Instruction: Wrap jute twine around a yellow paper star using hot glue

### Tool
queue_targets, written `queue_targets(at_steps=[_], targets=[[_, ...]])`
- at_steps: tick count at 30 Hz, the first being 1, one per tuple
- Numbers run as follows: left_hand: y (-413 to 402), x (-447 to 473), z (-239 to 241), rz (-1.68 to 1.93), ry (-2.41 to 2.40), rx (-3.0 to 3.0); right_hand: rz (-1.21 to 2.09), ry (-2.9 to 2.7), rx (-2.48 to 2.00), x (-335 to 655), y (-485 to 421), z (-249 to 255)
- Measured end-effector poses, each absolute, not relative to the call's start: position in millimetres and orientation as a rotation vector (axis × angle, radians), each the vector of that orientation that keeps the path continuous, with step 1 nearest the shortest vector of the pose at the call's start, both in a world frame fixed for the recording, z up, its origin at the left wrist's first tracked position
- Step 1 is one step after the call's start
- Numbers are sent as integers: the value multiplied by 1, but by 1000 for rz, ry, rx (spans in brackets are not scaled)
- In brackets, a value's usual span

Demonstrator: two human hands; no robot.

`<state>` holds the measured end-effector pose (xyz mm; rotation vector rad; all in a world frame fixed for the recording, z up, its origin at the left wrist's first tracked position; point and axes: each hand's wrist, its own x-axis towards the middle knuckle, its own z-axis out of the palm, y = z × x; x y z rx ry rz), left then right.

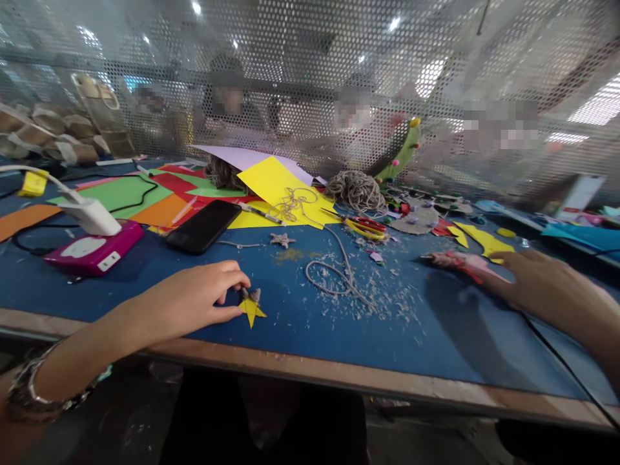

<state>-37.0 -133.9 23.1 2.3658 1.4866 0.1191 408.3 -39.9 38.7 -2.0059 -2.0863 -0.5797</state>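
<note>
My left hand (pixel 206 298) is by the table's front edge, thumb and bent fingers closed on a small yellow paper star (pixel 250 311). Grey yarn covers the star's upper points. At the right, my right hand (pixel 537 278) is wrapped round a pink hot glue gun (pixel 465 263), its nozzle pointing left and a black cord (pixel 552 345) trailing to the front. A grey yarn strand (pixel 345 258) runs loosely across the middle of the table. A finished-looking grey yarn star (pixel 283 239) lies beyond my left hand.
Behind are a black phone (pixel 206 226), a magenta power adapter (pixel 97 248), yellow paper (pixel 276 184), scissors (pixel 364 227) and a yarn ball (pixel 356 190). Yarn clippings (pixel 368 294) litter the blue tabletop (pixel 310 342). A perforated metal screen (pixel 300 71) stands at the back, people beyond it.
</note>
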Motion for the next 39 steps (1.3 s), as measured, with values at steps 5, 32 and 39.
queue_targets(at_steps=[5, 32, 39], targets=[[-131, -25, 22, 107, 1492, 2552, -77, -2611, -1457, 337, -66, 38], [-114, -28, 32, 50, 1060, 2373, 487, -2706, -897, 283, -68, 10], [-101, -21, 34, 200, 1146, 2278, 596, -2484, -896, 274, -67, 23]])
